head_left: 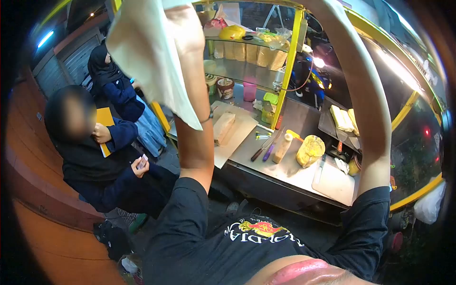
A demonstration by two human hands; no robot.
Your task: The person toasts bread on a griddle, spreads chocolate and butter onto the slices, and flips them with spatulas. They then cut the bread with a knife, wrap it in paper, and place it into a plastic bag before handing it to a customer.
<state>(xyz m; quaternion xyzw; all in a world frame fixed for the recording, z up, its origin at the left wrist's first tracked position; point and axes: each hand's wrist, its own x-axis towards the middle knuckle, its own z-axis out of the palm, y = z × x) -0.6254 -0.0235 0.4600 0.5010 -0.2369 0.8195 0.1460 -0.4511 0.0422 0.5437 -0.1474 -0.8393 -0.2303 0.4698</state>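
My left arm is raised, and a large off-white sheet of paper (145,52) hangs from my left hand (186,31) at the top of the view. The fingers are hidden behind the sheet and past the frame edge. My right forearm reaches up on the right, but its hand lies beyond the top edge. Below my left arm, a long pale piece (224,127) rests on brown paper (239,135) on the metal counter (247,164). Further right stand a squeeze bottle (283,148) and an open tub of yellow spread (311,151).
Purple- and dark-handled tools (269,153) lie beside the bottle. A cutting board (335,180) sits at the counter's right. A yellow-framed glass case (288,71) holds stacked bread (251,53). At left stand a person with a yellow folder (105,128) and another person (116,90).
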